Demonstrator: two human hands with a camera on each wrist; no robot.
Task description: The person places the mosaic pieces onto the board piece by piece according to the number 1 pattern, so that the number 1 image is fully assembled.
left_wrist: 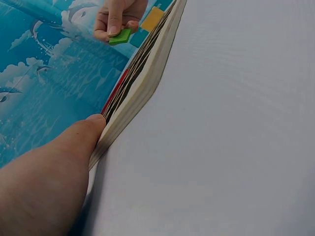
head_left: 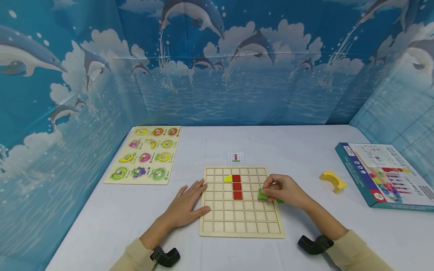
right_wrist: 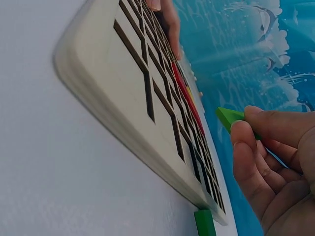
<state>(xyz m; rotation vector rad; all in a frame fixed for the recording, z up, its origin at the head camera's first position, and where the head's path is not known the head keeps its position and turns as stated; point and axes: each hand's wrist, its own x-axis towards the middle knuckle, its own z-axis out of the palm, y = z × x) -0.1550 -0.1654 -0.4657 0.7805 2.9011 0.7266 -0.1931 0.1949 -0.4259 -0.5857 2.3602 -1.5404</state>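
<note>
A wooden grid board (head_left: pixel 242 227) lies flat on the table. Several red square tiles (head_left: pixel 237 186) form a column in its upper middle, with a yellow rounded tile (head_left: pixel 228 178) left of the top one. My left hand (head_left: pixel 184 206) rests at the board's left edge, fingers extended and thumb touching the rim. Above the right part of the grid, my right hand (head_left: pixel 286 191) pinches a green tile (right_wrist: pixel 227 117) between thumb and fingertips, raised off the board. Another green piece (right_wrist: pixel 204 223) lies by the board's right edge, partly hidden by the right hand in the head view.
A small pattern card (head_left: pixel 236 158) lies just behind the board. At the back left is a fruit puzzle board (head_left: pixel 140 155). A yellow arch block (head_left: pixel 333 181) and a teal-edged box (head_left: pixel 390 177) sit to the right. A dolphin-print curtain (head_left: pixel 217 94) surrounds the table.
</note>
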